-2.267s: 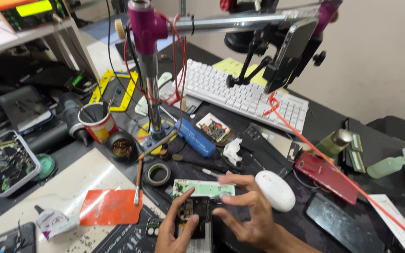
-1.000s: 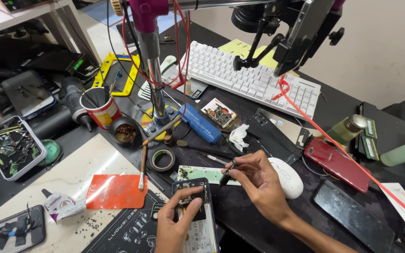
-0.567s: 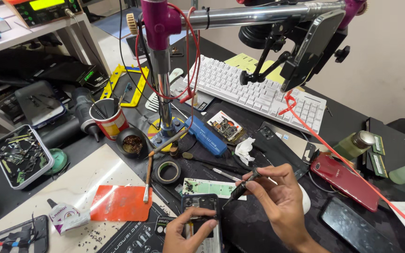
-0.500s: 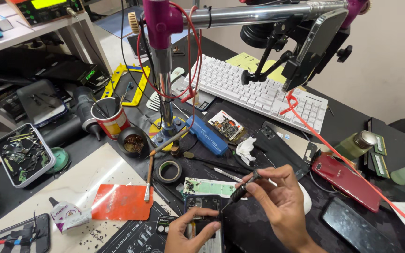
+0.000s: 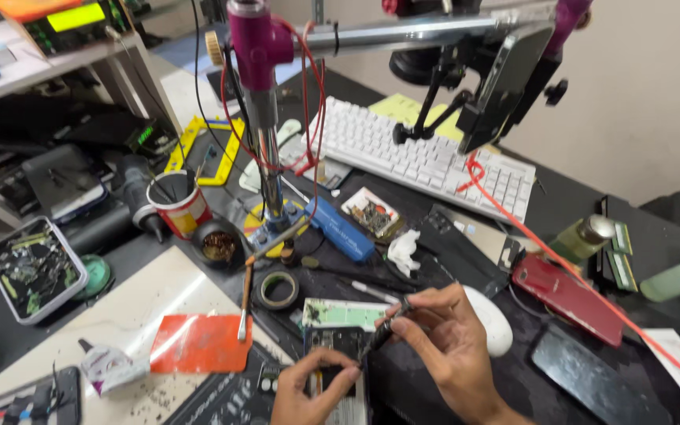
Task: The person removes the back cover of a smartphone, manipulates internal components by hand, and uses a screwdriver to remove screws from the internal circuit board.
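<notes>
Mid-repair on opened phone (image 5: 338, 358) at near tabletop edge. Left hand (image 5: 312, 393) fingers pinching phone, steadying it. Right hand (image 5: 450, 350) fingers pinched on screwdriver (image 5: 383, 330), tip down at board. Next likely: seat tip square on screw, keep phone still

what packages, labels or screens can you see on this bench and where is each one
Bench meter screen: top left shelf, small rectangle glowing yellow-green.
Small green display: on a dark box at left, tiny and lit.
Phone: clamped on the arm above the keyboard, dark, tilted.
Tube: bottom left on the pale mat, white with a purple label.
Cup: beside the stand, red and yellow wrap.
</notes>
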